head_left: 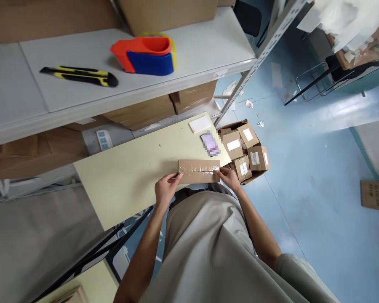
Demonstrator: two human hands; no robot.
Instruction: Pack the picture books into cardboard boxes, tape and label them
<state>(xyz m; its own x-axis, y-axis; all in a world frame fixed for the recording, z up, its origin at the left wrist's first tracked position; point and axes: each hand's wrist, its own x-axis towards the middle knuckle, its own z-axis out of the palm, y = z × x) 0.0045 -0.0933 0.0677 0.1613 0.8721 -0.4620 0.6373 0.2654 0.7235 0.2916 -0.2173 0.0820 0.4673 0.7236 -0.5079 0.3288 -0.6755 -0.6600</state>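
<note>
A flat cardboard box (pixel 198 176) with clear tape along its seam is at the front edge of the pale yellow table (pixel 129 176). My left hand (pixel 166 189) pinches the box's left end between thumb and fingers. At the opposite end, my right hand (pixel 230 177) grips the box in the same way, its fingertips by the tape. Whether the box rests on the table or is held just above it, I cannot tell. Beyond it lie a blurred purple phone-like object (pixel 210 143) and a white pad (pixel 199 124).
A shelf (pixel 205 50) above the table holds a yellow-black utility knife (pixel 78 75) and an orange-blue tape dispenser (pixel 145 54). An open carton (pixel 259 174) of small labelled boxes stands beside the table's right end. A power strip (pixel 104 140) sits behind the table.
</note>
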